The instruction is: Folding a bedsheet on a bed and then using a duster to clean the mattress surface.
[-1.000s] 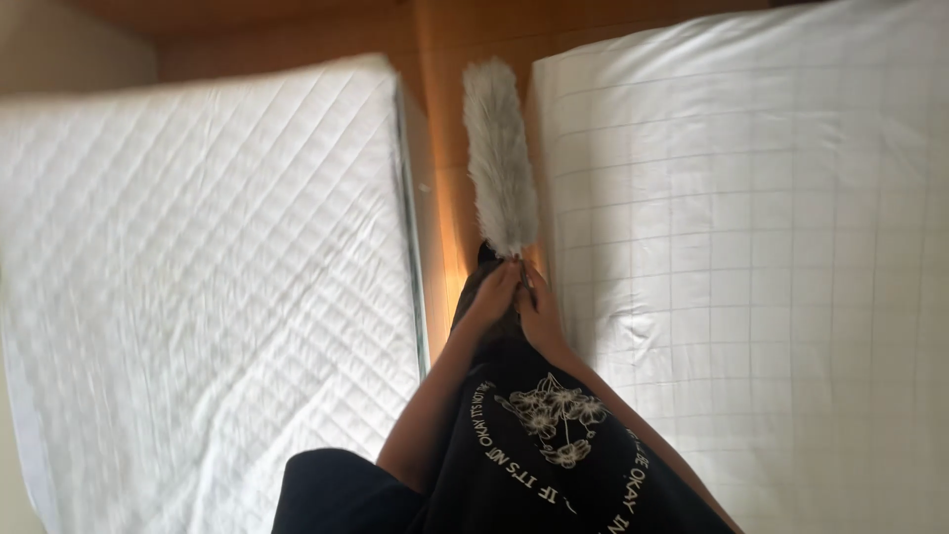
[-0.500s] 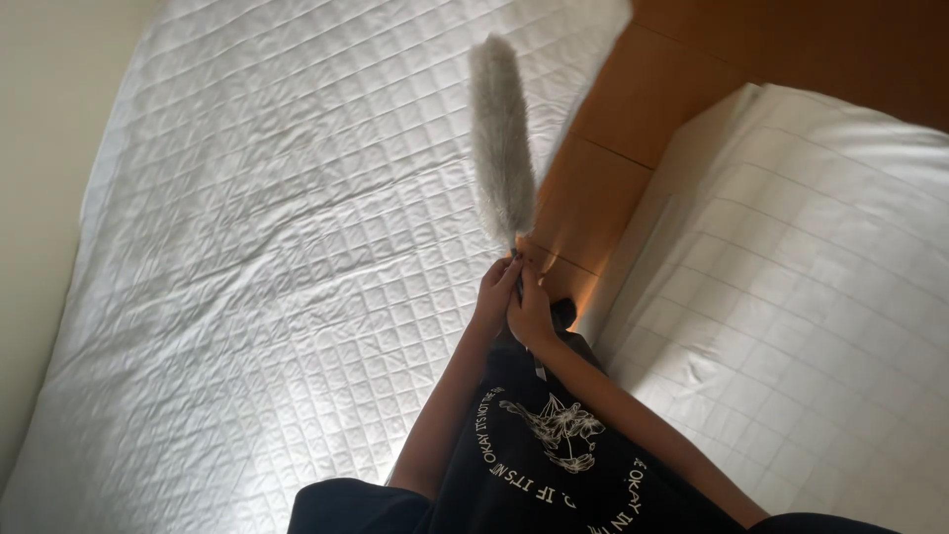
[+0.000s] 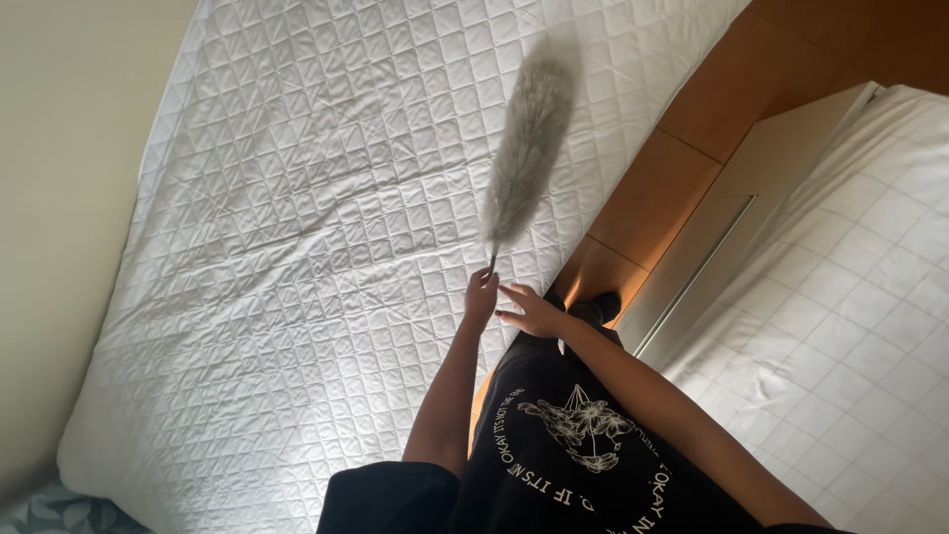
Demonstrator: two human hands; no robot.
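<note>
Grey fluffy duster [image 3: 529, 148], long, blurred, above white quilted bed [image 3: 297, 247]. Left hand [image 3: 481, 297] fingers clenched on handle; right hand [image 3: 534, 311] fingers loose, spread, just beside. Black shirt w/ white round print.

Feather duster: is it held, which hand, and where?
Yes. The left hand grips the grey feather duster at its handle end; the right hand is open beside it.

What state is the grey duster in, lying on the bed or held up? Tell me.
Held up. The left hand grips the grey duster by its handle, its blurred head over the quilted mattress.
</note>
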